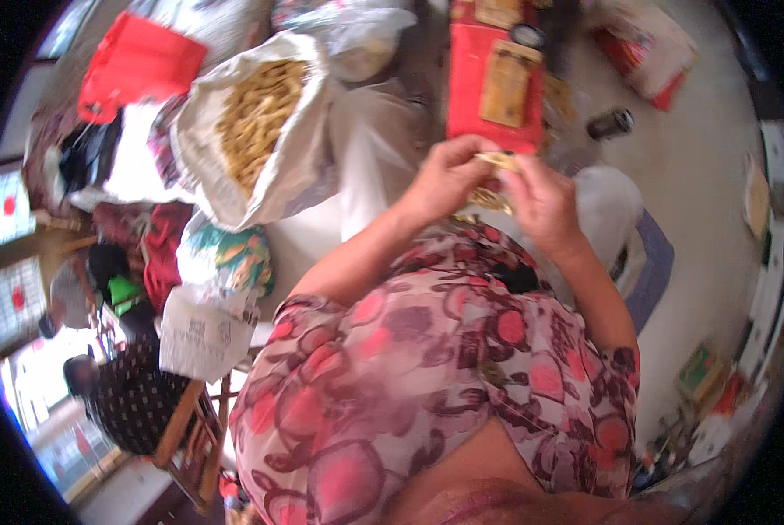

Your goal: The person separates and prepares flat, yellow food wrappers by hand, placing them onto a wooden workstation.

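My left hand (449,176) and my right hand (541,202) meet in front of my lap. Between their fingertips they pinch a small gold-coloured piece (500,159), too blurred to name exactly. Another shiny gold-coloured piece (490,201) shows just under the fingers, near the right hand; whether the two are joined I cannot tell. Directly beyond the hands lies the near end of a red bench-like surface (464,98), with a worn wooden block (507,82) on it. A small round dark object (527,36) sits by the block's far end.
An open white woven sack (195,141) of tan elongated pieces (260,118) stands left. Beyond it are a red plastic container (139,62) and clear plastic bags (365,42). A dark can (610,125) lies right. At left a person (132,394) sits on a wooden chair (181,426).
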